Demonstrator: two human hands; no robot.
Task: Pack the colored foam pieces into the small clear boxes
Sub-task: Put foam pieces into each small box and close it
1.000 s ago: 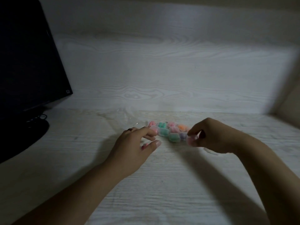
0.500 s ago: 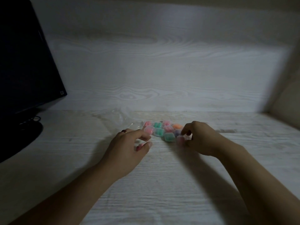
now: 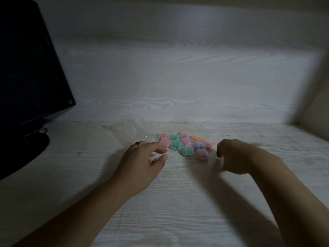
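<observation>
Several small clear boxes (image 3: 187, 145) lie clustered on the white desk (image 3: 178, 202), each holding colored foam: pink, green, orange, purple. A pink-filled box (image 3: 201, 154) sits at the cluster's near right corner, a green one (image 3: 187, 151) beside it. My left hand (image 3: 142, 161) hovers at the cluster's left edge, fingers loosely curled, fingertips close to a pink box (image 3: 165, 143). My right hand (image 3: 236, 157) is just right of the cluster, fingers hanging curled downward, holding nothing.
A dark monitor (image 3: 26, 77) on a round base (image 3: 23, 150) stands at the left. A crumpled clear plastic bag (image 3: 135, 129) lies behind the boxes. A wood-grain back panel (image 3: 178, 77) rises behind the desk, with a side wall (image 3: 315, 104) at the right.
My right hand let go of the pink-filled box at the cluster's near right and drew back to the right. My left hand stayed at the left edge.
</observation>
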